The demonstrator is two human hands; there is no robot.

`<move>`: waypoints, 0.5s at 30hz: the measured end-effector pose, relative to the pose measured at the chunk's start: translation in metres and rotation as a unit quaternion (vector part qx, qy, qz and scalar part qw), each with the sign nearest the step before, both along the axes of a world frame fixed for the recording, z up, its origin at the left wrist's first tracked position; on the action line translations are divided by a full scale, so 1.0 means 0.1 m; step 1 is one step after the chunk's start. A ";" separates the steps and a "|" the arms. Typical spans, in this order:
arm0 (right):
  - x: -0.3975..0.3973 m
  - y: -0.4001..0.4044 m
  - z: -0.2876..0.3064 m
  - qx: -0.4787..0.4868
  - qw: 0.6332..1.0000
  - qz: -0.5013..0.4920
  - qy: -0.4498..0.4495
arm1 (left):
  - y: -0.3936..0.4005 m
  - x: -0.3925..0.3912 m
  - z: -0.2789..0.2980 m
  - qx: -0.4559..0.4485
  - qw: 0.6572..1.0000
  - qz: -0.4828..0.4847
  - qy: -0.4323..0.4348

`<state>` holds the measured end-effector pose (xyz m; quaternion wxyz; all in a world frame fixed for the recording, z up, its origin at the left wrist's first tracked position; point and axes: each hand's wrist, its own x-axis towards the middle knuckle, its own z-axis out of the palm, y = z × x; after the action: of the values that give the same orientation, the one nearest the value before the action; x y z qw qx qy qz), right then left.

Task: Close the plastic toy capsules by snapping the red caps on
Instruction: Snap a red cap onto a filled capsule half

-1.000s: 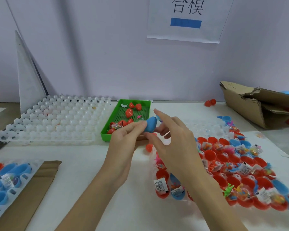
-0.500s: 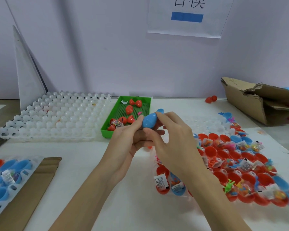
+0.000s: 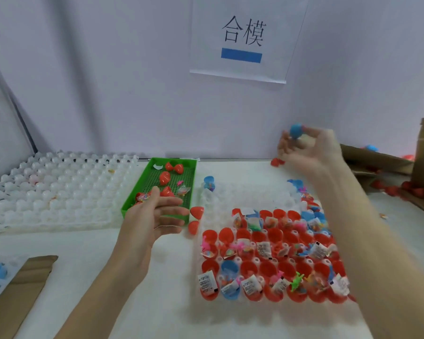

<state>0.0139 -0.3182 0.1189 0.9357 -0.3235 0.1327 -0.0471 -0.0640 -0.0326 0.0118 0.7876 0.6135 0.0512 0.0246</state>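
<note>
Blue capsule (image 3: 296, 134) sits pinched in your right hand (image 3: 309, 150), raised near the wall above the desk's (image 3: 171, 277) far edge, while your left hand (image 3: 157, 216) hovers with fingers relaxed and empty at the green tray's (image 3: 154, 192) near end. That tray holds loose red caps (image 3: 165, 176) and toy packets; the clear tray (image 3: 267, 299) on your right holds rows of open red and blue halves with toys. Bare desk lies between your forearms.

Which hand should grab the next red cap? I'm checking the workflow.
Left. The left hand hangs open beside the loose red caps near the green tray; the right hand holds a blue capsule.
</note>
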 end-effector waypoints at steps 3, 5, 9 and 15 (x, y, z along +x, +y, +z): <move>0.22 -0.28 0.03 -0.138 0.989 -0.006 0.058 | 0.00 0.02 -0.01 0.010 1.000 0.006 0.003; 0.25 -0.30 -0.12 -0.265 0.961 0.011 0.082 | 0.00 0.03 -0.02 0.012 1.000 0.010 0.002; 0.15 -0.17 -0.55 -0.576 0.814 0.065 0.045 | -0.02 0.04 -0.05 0.017 1.000 0.013 -0.004; 0.04 0.21 -0.82 -0.812 0.542 0.187 -0.110 | -0.04 0.03 -0.06 0.024 1.000 0.014 -0.001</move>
<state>0.0182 -0.2974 0.0365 0.2682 -0.9546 -0.1298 0.0064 -0.0613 -0.0365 0.0055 0.7726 0.6311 0.0582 0.0376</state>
